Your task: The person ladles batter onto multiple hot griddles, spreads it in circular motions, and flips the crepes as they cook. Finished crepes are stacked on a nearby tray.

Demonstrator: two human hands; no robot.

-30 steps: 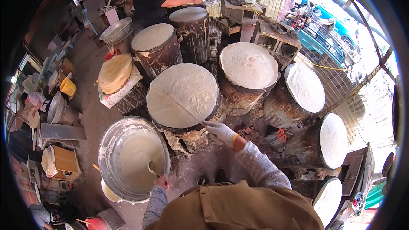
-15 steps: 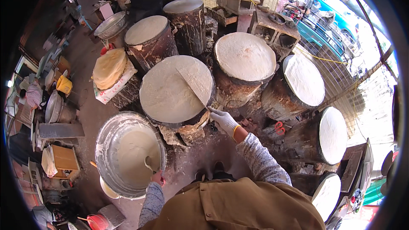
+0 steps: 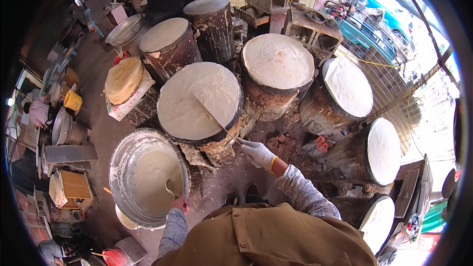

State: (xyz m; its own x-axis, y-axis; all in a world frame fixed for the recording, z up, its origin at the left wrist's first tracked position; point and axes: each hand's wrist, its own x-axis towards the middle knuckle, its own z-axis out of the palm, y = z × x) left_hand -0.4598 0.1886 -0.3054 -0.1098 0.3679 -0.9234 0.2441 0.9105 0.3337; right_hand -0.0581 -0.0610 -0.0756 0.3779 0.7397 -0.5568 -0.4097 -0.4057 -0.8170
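Just ahead of the right fingers [image 3: 249,147] in the head view, one thin, straight blade [image 3: 211,112] lies across a pale, faintly rough coating [image 3: 182,103] on a round drum [image 3: 193,142]. Those fingers, in one white knit glove [image 3: 261,154], are curled about the blade's near end. Folded around the handle of one ladle [image 3: 170,185], the bare left fingers [image 3: 181,204] are at the near right edge of one wide metal basin [image 3: 123,167]; smooth, creamy batter [image 3: 155,167] lies ahead of them inside its smeared wall. Eight pale-topped drums show, dark and rust-stained where their sides are visible: five ahead of the right fingers, three to their right. One stack [image 3: 124,80] of thin, yellowish rounds sits ahead and left of both hands' fingers.
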